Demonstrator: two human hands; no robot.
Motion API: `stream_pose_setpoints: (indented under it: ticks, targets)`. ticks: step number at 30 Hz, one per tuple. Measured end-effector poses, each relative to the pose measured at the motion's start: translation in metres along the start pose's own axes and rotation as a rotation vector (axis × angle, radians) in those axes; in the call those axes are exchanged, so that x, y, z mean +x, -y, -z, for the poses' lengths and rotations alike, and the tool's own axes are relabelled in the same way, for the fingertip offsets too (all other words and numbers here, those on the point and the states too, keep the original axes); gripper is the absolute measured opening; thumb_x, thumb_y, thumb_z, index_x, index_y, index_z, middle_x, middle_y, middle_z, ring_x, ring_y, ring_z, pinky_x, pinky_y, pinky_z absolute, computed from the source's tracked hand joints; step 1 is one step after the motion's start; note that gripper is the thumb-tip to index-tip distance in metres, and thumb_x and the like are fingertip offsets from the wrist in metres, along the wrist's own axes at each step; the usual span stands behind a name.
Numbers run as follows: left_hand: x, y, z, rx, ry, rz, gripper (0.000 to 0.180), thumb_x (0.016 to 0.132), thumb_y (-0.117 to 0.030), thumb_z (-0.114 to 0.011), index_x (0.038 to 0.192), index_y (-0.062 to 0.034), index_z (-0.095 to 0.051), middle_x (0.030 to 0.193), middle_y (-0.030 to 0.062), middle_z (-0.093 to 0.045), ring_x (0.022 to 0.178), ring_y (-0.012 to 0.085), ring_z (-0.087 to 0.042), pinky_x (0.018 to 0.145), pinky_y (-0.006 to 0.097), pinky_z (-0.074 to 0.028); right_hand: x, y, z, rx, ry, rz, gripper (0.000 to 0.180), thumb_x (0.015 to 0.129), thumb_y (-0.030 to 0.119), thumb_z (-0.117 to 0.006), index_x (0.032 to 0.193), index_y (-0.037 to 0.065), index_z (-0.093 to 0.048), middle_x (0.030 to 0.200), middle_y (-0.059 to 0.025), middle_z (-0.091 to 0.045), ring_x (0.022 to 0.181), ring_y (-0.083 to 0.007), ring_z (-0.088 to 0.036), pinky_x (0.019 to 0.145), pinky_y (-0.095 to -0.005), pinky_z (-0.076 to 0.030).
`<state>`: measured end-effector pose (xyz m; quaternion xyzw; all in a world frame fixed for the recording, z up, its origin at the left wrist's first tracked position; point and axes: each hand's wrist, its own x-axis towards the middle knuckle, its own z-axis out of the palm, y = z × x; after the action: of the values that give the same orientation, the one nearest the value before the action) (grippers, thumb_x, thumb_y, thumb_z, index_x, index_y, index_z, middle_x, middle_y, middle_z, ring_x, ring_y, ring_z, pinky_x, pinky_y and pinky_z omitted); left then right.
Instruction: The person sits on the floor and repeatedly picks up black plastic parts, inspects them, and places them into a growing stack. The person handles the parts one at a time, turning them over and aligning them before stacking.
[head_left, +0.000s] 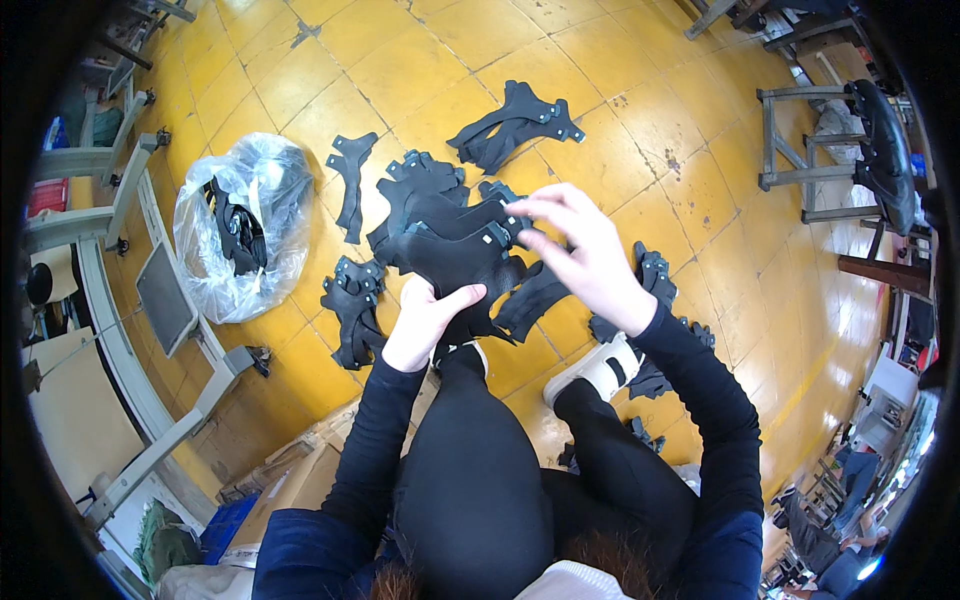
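My left hand [428, 318] is closed on a stack of black leather-like cut pieces [445, 258], its thumb lying across the top one. Small pale stickers mark the ends of these pieces. My right hand [585, 250] is beside the stack's right end, thumb and fingers stretched out and apart. Its fingertips come close to a stickered corner; whether they touch it cannot be made out. Behind the stack lies a heap of similar black pieces [420, 180] on the floor. Part of the stack's underside is hidden.
Further black pieces lie on the yellow tiled floor [400, 60]: a pile [515, 125] farther off, a single piece [352, 185], and a bundle [352, 310] at left. A clear plastic bag [285, 265] holds more. A stool [840, 150] stands far right; a grey metal frame [170, 420] runs along the left.
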<state>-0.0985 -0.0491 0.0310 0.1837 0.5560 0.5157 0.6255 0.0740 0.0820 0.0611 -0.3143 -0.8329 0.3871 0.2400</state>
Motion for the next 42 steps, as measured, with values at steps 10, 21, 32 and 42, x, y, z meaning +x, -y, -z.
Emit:
stream_pose_setpoints:
  ticks: [10, 21, 32, 42]
  targets:
    - [0.001, 0.006, -0.004, -0.059, 0.087, 0.076, 0.037, 0.082, -0.003, -0.065, 0.117, -0.0028, -0.054, 0.109, 0.002, -0.06, 0.096, 0.0099, -0.056, 0.085, 0.026, -0.045, -0.015, 0.002, -0.026, -0.231, 0.044, 0.211, 0.033, 0.077, 0.015, -0.068, 0.109, 0.011, -0.061, 0.113, -0.005, -0.054, 0.11, -0.0257, -0.048, 0.095, -0.0389, -0.037]
    - [-0.019, 0.024, 0.026, 0.048, 0.156, 0.122, 0.061, 0.08, -0.01, -0.068, 0.133, -0.0034, -0.039, 0.13, 0.0056, -0.048, 0.121, 0.0169, -0.044, 0.104, 0.033, -0.032, -0.038, 0.004, -0.043, 0.08, 0.025, 0.3, 0.017, 0.072, 0.003, -0.068, 0.084, 0.007, -0.057, 0.088, -0.0037, -0.062, 0.084, -0.0228, -0.06, 0.077, -0.0331, -0.047]
    - [-0.028, 0.023, 0.097, -0.11, -0.393, -0.016, 0.021, 0.089, -0.016, -0.06, 0.106, -0.0034, -0.055, 0.092, 0.0056, -0.063, 0.076, 0.0159, -0.062, 0.072, 0.029, -0.05, -0.065, 0.018, -0.046, 0.567, 0.229, -0.004, 0.009, 0.083, 0.004, -0.063, 0.092, 0.005, -0.061, 0.083, -0.0066, -0.064, 0.076, -0.0195, -0.062, 0.068, -0.0304, -0.049]
    - [-0.026, 0.02, 0.105, -0.09, -0.465, -0.05, 0.026, 0.086, -0.012, -0.064, 0.108, -0.0008, -0.055, 0.104, 0.0085, -0.062, 0.089, 0.0162, -0.061, 0.079, 0.029, -0.047, -0.057, -0.107, -0.066, 0.519, -0.09, -0.623, 0.041, 0.085, 0.011, -0.06, 0.123, 0.002, -0.045, 0.115, -0.0174, -0.059, 0.086, -0.0181, -0.06, 0.077, -0.0308, -0.049]
